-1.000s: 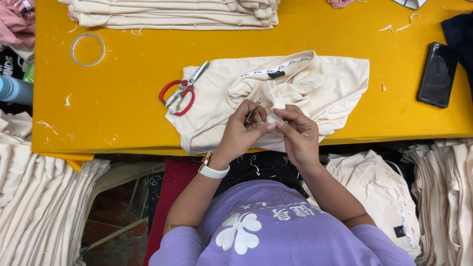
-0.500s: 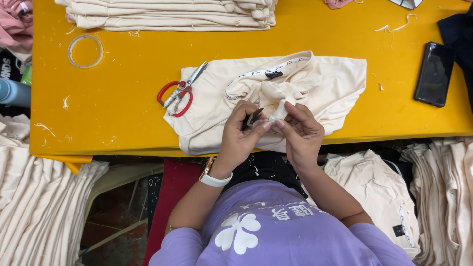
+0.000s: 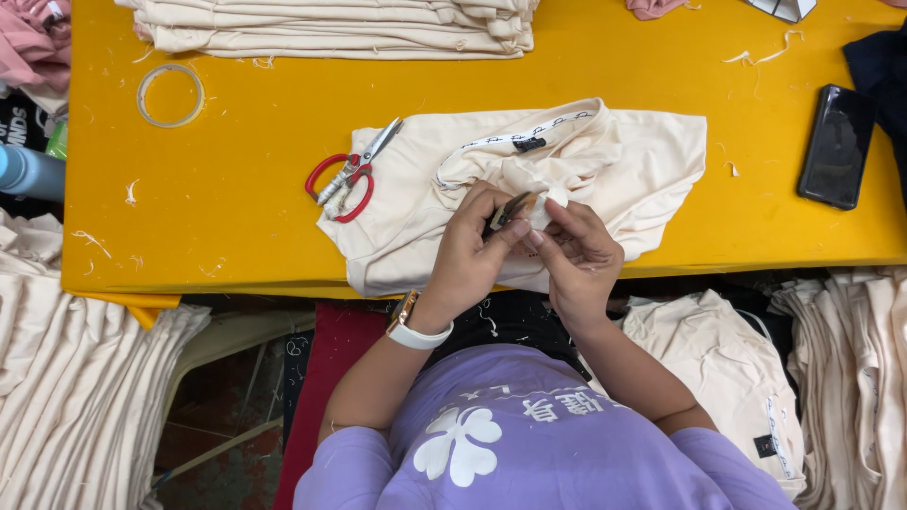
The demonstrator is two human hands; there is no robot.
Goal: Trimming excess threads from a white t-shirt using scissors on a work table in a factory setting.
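Cream garment [image 3: 416, 222] lies bunched on the yellow table [image 3: 236, 189] near its front edge, directly before the person, its neck tape and dark label turned up. The left hand [image 3: 472, 250] has its fingers closed round a small dark tool [image 3: 510, 210], probably a thread snipper, held at the cloth; the right hand [image 3: 581, 255] pinches a small fold or tag of the pale fabric [image 3: 553, 195] between thumb and fingertips, the remaining fingers curled loosely. Both hands meet over the garment, nearly touching. With the tool's tip so close to the pinching fingertips, a slip could nick a finger, and a bite taken too deep could cut the cloth itself instead of a loose thread; whether its blades are open cannot be told. The garment's lower edge hangs at the table's rim, so a tug could drag it off onto the stacks below. Red-handled scissors [image 3: 348, 175] rest on the garment's left corner and could slide along with it.
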